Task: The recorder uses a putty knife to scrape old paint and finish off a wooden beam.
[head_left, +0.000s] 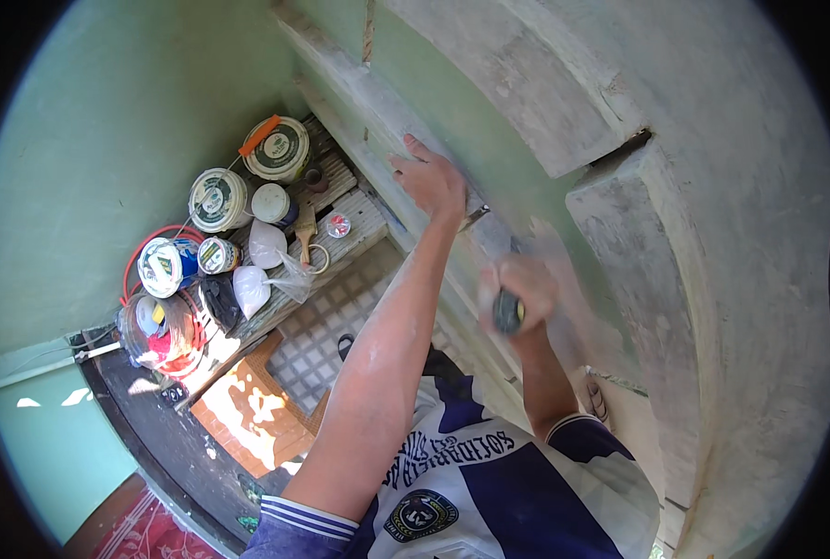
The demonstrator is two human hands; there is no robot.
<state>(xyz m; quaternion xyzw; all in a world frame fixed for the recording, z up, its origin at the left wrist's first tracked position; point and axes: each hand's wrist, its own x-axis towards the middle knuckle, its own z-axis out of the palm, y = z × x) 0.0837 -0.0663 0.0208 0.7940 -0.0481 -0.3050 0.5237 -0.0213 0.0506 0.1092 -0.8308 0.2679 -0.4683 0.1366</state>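
Note:
My left hand (429,179) lies flat against a grey plastered moulding (378,112) on the wall, fingers spread and nothing visibly in it. My right hand (519,291) is lower and to the right, blurred, closed around the dark handle of a tool (507,312) held against the same grey wall surface (611,252). The tool's working end is hidden by the blur. A small dark gap or blade (476,216) shows between the two hands. Both forearms are dusted white.
Far below on the left, a wooden slatted platform (364,219) carries several paint tubs (217,198), white plastic bags (252,289) and a brush (307,228). A clear bucket (159,334) and red hose (145,244) stand beside it. Tiled floor (326,340) lies underneath.

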